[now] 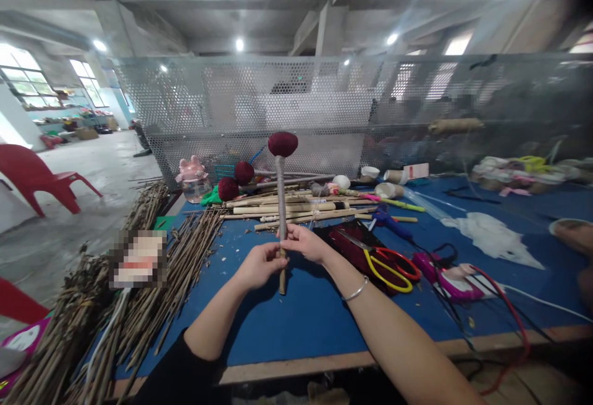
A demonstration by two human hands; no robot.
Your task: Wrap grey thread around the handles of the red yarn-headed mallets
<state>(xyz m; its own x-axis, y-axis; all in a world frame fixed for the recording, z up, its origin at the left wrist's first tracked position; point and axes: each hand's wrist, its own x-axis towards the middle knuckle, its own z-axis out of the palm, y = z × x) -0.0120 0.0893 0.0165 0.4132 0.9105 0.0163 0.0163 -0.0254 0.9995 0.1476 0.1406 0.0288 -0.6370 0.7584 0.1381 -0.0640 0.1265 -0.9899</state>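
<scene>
Upright in front of me stands a mallet-like stick [281,198] with a rounded dark red head [283,144]. Grey wrapping covers its shaft, and the bare wooden end points down just above the blue table. My left hand [260,264] pinches the shaft low down between thumb and fingers. Slightly higher, my right hand [303,243] also pinches it with closed fingertips; a bracelet [356,289] is on that wrist. Two more dark red balls [236,181] lie behind, left of the shaft. Scissors [389,267] with red and yellow handles rest on dark cloth to the right.
Bundles of thin twigs [180,263] cover the table's left side. Wooden sticks [287,208] lie across behind my hands. A blue glue gun [388,218], a purple power strip [447,275] with cables, and a white plastic bag [491,236] are at right. Perforated metal panels [259,108] stand behind.
</scene>
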